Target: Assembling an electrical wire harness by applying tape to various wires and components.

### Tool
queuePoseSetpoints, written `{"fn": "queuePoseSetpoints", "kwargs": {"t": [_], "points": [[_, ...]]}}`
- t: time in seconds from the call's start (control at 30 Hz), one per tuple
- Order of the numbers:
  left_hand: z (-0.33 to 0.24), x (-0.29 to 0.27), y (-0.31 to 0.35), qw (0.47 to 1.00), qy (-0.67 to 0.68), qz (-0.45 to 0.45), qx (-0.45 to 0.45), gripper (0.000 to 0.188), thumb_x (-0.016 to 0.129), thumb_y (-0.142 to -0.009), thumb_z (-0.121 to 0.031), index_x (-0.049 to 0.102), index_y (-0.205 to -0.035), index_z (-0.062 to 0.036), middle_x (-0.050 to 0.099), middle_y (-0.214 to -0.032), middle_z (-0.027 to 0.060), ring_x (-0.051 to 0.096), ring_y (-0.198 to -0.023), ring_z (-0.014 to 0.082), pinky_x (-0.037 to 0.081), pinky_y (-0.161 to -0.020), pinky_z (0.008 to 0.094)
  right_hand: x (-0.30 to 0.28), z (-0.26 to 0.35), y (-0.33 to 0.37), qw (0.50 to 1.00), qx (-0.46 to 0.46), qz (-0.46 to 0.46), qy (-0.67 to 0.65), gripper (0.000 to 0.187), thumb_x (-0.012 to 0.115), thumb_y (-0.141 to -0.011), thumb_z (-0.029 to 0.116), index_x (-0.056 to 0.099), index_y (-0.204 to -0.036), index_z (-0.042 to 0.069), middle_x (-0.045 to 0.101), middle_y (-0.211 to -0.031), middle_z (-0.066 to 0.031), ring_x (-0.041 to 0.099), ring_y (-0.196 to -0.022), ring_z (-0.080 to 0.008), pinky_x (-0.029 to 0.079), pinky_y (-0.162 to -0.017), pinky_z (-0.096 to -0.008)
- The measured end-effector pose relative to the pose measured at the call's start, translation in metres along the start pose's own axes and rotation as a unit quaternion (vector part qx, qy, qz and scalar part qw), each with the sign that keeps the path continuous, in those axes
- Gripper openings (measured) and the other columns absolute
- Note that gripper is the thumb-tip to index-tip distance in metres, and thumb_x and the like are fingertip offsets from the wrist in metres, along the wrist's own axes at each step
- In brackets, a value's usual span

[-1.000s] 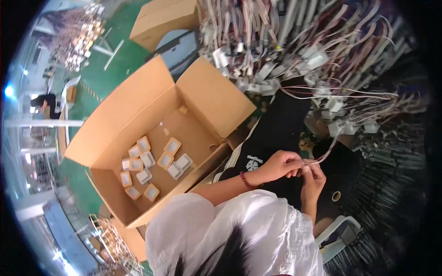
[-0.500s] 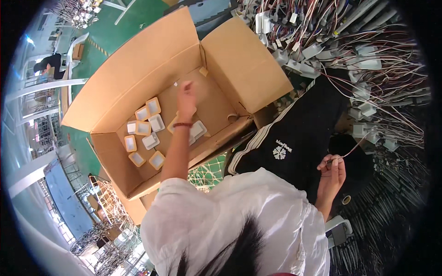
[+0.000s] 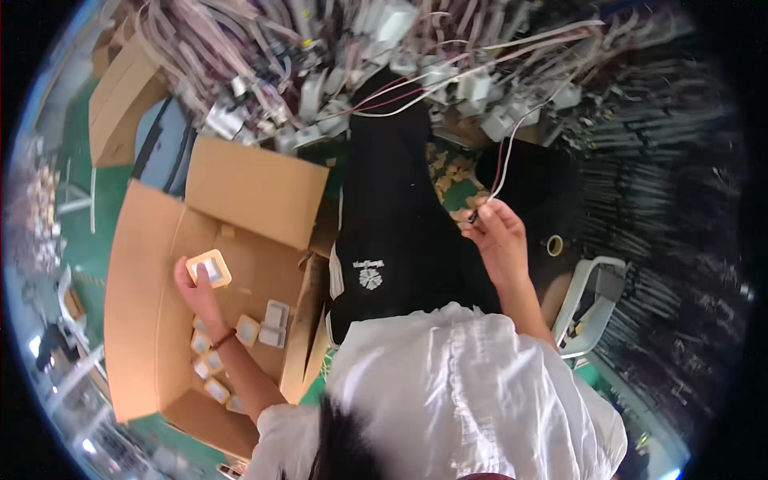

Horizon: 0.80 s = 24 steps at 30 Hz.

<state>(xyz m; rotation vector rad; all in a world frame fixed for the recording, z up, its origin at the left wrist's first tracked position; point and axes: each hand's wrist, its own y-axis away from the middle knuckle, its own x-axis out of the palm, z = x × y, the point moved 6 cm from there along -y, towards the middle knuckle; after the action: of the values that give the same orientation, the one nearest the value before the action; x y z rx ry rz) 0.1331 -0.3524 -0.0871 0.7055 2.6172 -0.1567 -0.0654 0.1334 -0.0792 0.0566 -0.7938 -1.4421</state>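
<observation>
my feed rn: L hand [image 3: 198, 292] grips orange-rimmed case [image 3: 219, 270], in/above open box [image 3: 132, 312] | R hand [image 3: 500, 240] pinches dark cable tip [image 3: 474, 216], well apart | prog imo: 1 case picked, other cases [image 3: 248, 330] left in box, nothing joined afaict

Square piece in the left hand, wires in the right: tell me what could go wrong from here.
The square piece sits in the fingers of the left hand above the open cardboard box; a loose grip could drop it in among the others.

The red and white wires run from the right hand up toward the heap of wires and connectors; a tug might snag or tangle them.
</observation>
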Motion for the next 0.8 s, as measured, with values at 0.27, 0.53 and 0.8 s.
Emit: {"fn": "queuePoseSetpoints", "kwargs": {"t": [0.27, 0.53, 0.8], "points": [[-0.209, 0.263, 0.175, 0.805, 0.185, 0.525, 0.205, 0.032, 0.053, -0.068, 0.011, 0.065, -0.095, -0.0012, 0.063, -0.104, 0.0107, 0.063, -0.092, 0.0214, 0.049, -0.081, 0.03, -0.012, 0.026, 0.021, 0.993, -0.03, 0.031, -0.108, 0.013, 0.06, -0.089, 0.01, 0.061, -0.098, 0.001, 0.066, -0.091, -0.0113, 0.062, -0.071, -0.0124, 0.054, -0.068, -0.0271], [-0.213, 0.314, 0.256, 0.765, 0.047, 0.598, 0.234, 0.051, 0.07, -0.067, 0.004, 0.049, -0.112, -0.0069, 0.065, -0.09, 0.0084, 0.063, -0.084, 0.0273, 0.05, -0.074, 0.0339, -0.055, 0.05, 0.041, 0.987, -0.125, -0.031, -0.095, 0.012, 0.062, -0.087, 0.008, 0.06, -0.096, 0.0, 0.065, -0.087, -0.0124, 0.063, -0.07, -0.015, 0.053, -0.067, -0.0287], [-0.226, 0.312, 0.264, 0.793, 0.151, 0.534, 0.254, 0.067, 0.074, -0.069, 0.005, 0.041, -0.126, -0.006, 0.064, -0.091, 0.0117, 0.065, -0.081, 0.0222, 0.052, -0.071, 0.032, -0.039, 0.066, 0.052, 0.97, -0.241, 0.014, 0.024, 0.009, 0.063, -0.082, -0.003, 0.062, -0.092, -0.004, 0.065, -0.09, -0.0138, 0.061, -0.086, -0.02, 0.048, -0.079, -0.0317]]}}
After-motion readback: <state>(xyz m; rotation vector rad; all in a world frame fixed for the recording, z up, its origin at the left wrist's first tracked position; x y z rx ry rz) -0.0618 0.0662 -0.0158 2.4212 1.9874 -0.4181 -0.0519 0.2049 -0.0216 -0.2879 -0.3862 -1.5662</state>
